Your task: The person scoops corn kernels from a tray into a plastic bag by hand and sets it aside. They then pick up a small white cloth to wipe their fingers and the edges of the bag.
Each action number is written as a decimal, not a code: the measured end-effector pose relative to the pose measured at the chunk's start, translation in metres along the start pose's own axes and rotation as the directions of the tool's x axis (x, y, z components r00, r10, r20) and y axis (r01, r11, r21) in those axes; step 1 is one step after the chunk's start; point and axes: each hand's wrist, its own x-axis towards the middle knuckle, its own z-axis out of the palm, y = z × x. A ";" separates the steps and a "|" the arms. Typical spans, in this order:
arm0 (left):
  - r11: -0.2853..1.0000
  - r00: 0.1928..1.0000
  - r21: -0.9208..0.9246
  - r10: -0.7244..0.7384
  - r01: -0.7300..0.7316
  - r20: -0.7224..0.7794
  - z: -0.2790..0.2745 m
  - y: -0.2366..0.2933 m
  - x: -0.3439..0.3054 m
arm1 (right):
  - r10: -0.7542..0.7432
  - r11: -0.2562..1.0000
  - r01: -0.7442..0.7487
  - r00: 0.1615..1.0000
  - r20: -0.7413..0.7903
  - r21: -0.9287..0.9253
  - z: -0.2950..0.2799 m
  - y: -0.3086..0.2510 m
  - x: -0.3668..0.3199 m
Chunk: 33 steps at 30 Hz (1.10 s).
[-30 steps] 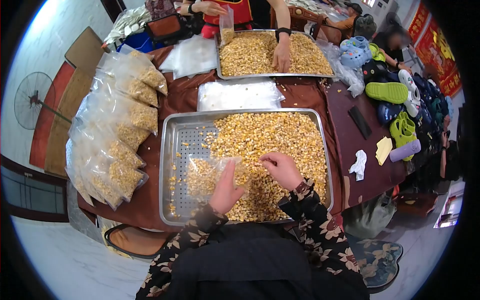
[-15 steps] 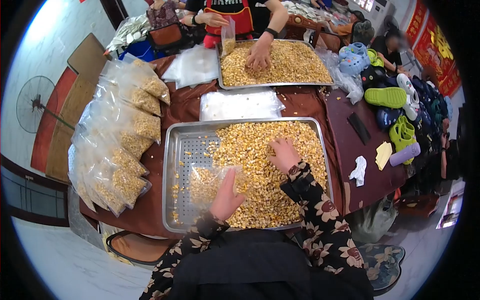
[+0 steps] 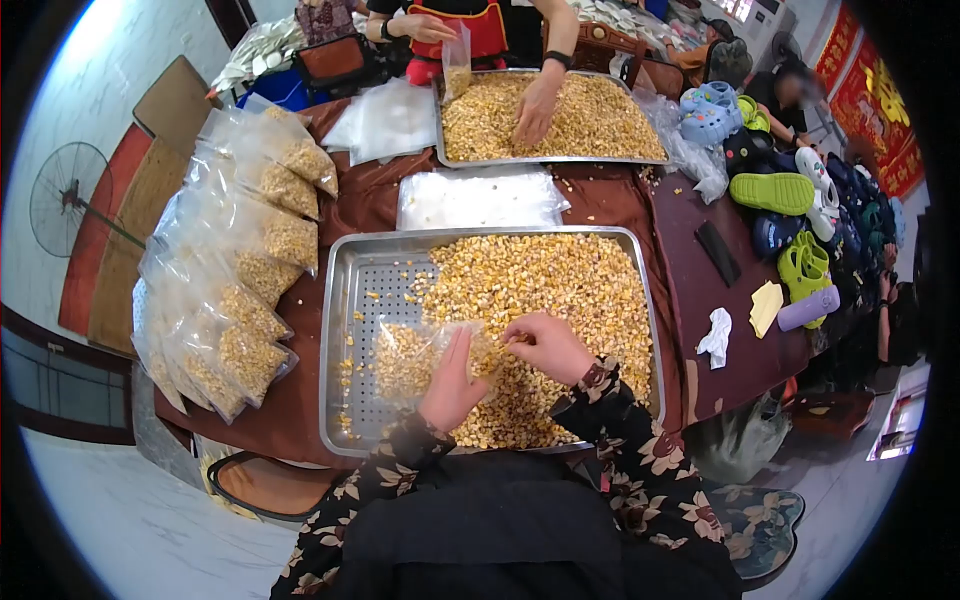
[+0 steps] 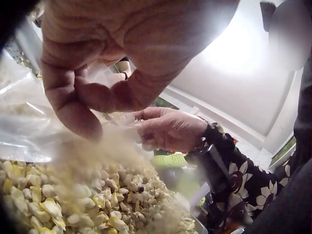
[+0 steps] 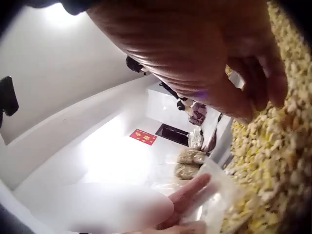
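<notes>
A clear plastic bag (image 3: 404, 355) partly filled with corn kernels lies in the left part of the perforated metal tray (image 3: 336, 300). My left hand (image 3: 455, 382) grips the bag near its mouth, with bent fingers and thumb at the plastic in the left wrist view. My right hand (image 3: 550, 347) is just to the right of the bag's mouth, over the loose corn kernels (image 3: 590, 270). Its thumb and fingers come together, with yellow kernels showing at the fingertips. In the right wrist view, the bent right fingers (image 5: 253, 87) partly hide what they hold.
Filled bags of corn (image 3: 250, 260) stand stacked at the left. Flat empty bags (image 3: 480, 200) lie beyond my tray. Across the table, another person's hand (image 3: 538, 108) reaches into a second corn tray (image 3: 480, 163). Clogs (image 3: 770, 193), a black strip and a crumpled tissue (image 3: 715, 338) are at the right.
My right hand went from beside the bag into the corn pile, then came back to the bag's mouth with its fingers drawn together. The left hand stays at the bag.
</notes>
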 end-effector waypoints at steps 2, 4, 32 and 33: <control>1.000 1.000 -0.013 -0.007 0.007 0.003 0.000 -0.002 -0.001 | -0.058 0.997 0.056 0.996 0.065 0.044 0.008 -0.011 -0.001; 0.994 0.999 -0.101 -0.046 0.047 0.011 0.001 -0.005 -0.002 | -0.031 0.995 0.025 0.998 0.063 0.098 0.009 -0.023 -0.002; 0.990 0.996 0.104 0.091 -0.091 0.005 0.005 -0.007 0.000 | 0.070 0.859 -0.076 0.997 -0.031 -0.506 0.019 0.016 -0.052; 0.983 0.994 0.153 0.106 -0.105 -0.003 0.003 -0.003 -0.001 | 0.066 0.860 -0.080 0.997 -0.045 -0.504 0.024 0.024 -0.053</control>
